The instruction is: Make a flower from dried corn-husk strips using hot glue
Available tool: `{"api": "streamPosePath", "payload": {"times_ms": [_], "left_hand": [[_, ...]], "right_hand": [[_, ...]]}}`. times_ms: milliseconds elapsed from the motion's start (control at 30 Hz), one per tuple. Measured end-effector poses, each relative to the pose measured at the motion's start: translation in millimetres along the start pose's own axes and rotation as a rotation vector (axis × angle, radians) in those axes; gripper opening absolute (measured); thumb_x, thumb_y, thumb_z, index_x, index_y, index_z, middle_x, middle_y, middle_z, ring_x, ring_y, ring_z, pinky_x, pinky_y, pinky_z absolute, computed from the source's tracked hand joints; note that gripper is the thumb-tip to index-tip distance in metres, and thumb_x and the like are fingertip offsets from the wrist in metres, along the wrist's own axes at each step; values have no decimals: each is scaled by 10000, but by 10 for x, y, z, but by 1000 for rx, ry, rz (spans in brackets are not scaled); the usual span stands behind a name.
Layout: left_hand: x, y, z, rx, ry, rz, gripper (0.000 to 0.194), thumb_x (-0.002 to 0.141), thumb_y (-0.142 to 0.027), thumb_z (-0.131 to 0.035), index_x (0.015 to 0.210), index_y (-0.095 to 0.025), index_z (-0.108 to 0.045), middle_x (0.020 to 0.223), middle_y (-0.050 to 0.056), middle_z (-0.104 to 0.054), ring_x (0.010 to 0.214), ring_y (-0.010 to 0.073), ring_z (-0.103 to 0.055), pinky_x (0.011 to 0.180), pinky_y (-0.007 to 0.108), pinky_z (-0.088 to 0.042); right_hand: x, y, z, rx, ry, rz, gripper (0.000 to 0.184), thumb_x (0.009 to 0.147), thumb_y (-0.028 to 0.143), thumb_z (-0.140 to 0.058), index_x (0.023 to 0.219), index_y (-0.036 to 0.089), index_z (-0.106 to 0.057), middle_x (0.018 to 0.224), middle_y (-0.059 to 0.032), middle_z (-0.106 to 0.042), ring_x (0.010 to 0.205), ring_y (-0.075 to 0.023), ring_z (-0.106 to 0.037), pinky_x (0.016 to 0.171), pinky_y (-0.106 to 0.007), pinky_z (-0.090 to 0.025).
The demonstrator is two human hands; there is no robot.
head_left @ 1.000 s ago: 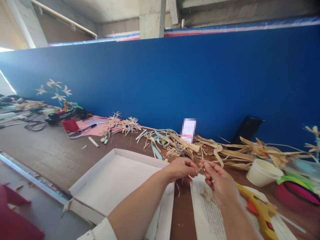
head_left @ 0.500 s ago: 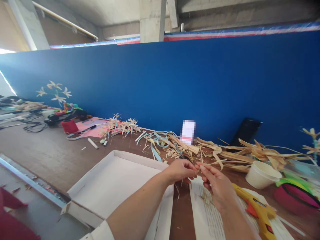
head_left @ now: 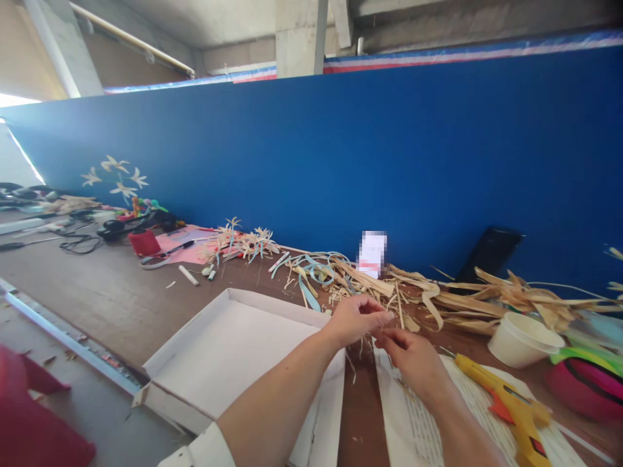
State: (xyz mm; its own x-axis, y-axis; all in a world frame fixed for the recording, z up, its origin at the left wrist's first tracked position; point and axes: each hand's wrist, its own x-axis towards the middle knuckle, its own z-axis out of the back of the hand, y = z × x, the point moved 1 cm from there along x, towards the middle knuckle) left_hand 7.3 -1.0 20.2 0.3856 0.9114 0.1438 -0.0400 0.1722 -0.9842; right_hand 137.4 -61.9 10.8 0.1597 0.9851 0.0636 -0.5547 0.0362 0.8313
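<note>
My left hand is closed in a pinch, thumb against fingers, above the table just past the corner of a white box lid. Close against it, my right hand also pinches, its fingertips just below the left thumb. Whatever lies between the fingertips is too thin and hidden to make out. Pale thin fibres show below the left hand. Behind both hands lies a heap of dried husk strips. Printed paper sheets lie under my right hand.
A yellow glue gun rests on papers at right, beside a white tub and a pink round object. A phone with a lit screen stands behind the heap. Husk flowers lie further left, before a blue partition.
My right hand has moved a little lower and its fingers have curled in more. The left thumb now stretches further right over it. The whole view has shifted slightly.
</note>
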Motion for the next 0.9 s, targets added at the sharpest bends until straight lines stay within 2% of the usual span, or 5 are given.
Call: {"api": "streamPosePath", "payload": {"times_ms": [200,433,633,800,900], "left_hand": [[4,-8,25,32,-48,-21,270,644,-393,-668,709,-133,-639,603,-23,-542,569,77,-445,559,206,-345],[56,69,101,-251,26,71,332,663,-437,-659,789,-131,-691,789,37,-624,569,64,-411,511,199,-310],[58,37,157,-389,33,121,395,652,-452,-678,878,-129,-702,698,15,-548,508,35,-357,474,185,-269],[83,53,178,-450,-32,103,409,629,-470,-689,843,-121,-699,589,-22,-457,482,35,-328,461,187,-251],[106,80,175,-462,-74,97,374,622,-455,-696,766,-110,-689,630,-1,-500,500,35,-332,467,185,-257]], "right_hand": [[1,18,0,-28,21,17,297,667,446,-570,730,195,-716,659,-21,-661,627,-196,-562,600,-280,-396],[-32,47,11,82,23,-74,365,683,510,-565,793,196,-713,524,13,-549,455,-115,-377,449,-249,-287],[-26,18,5,239,52,-115,383,673,527,-580,799,182,-693,707,-24,-614,491,-100,-351,445,-242,-254],[-21,22,13,149,33,-105,382,683,538,-562,778,196,-703,579,0,-547,488,-110,-356,459,-247,-258],[-29,54,28,106,3,-93,375,670,537,-561,756,203,-709,510,11,-500,480,-119,-370,465,-254,-275]]}}
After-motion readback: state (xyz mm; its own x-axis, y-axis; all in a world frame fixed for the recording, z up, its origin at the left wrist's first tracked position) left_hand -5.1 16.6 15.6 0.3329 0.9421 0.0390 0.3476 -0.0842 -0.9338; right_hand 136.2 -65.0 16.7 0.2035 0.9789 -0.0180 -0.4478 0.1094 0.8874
